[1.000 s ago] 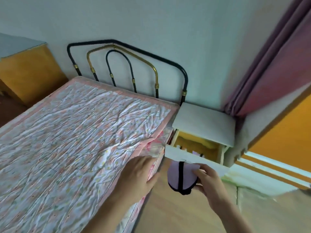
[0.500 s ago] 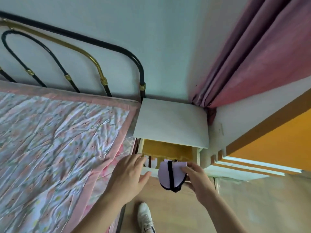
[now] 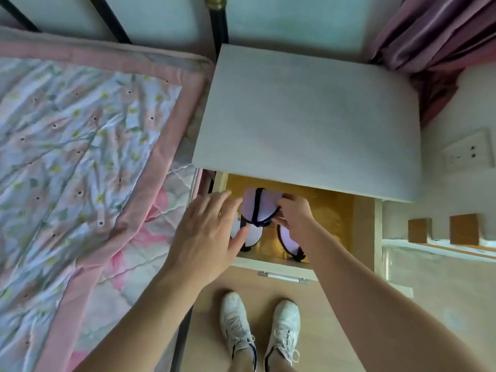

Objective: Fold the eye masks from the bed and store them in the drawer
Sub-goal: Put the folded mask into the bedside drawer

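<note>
A folded lilac eye mask (image 3: 264, 208) with black trim and strap is inside the open yellow-lined drawer (image 3: 335, 210) of the white nightstand. My right hand (image 3: 294, 214) pinches its right edge. My left hand (image 3: 212, 234) hovers at the drawer's left end with fingers spread, touching the mask's left side. Two more folded masks lie in the drawer: one (image 3: 253, 236) partly under my left hand, another (image 3: 288, 241) half hidden by my right wrist.
The nightstand top (image 3: 308, 122) overhangs the drawer's back. The bed with a floral quilt (image 3: 80, 157) borders the drawer on the left. A metal drawer handle (image 3: 283, 277) faces me. My white shoes (image 3: 259, 328) stand on the wooden floor. A pink curtain (image 3: 434, 30) hangs at the right.
The view has tipped down over the drawer. My right hand carried the folded mask from in front of the drawer into it, and my left hand left the bed edge for the drawer.
</note>
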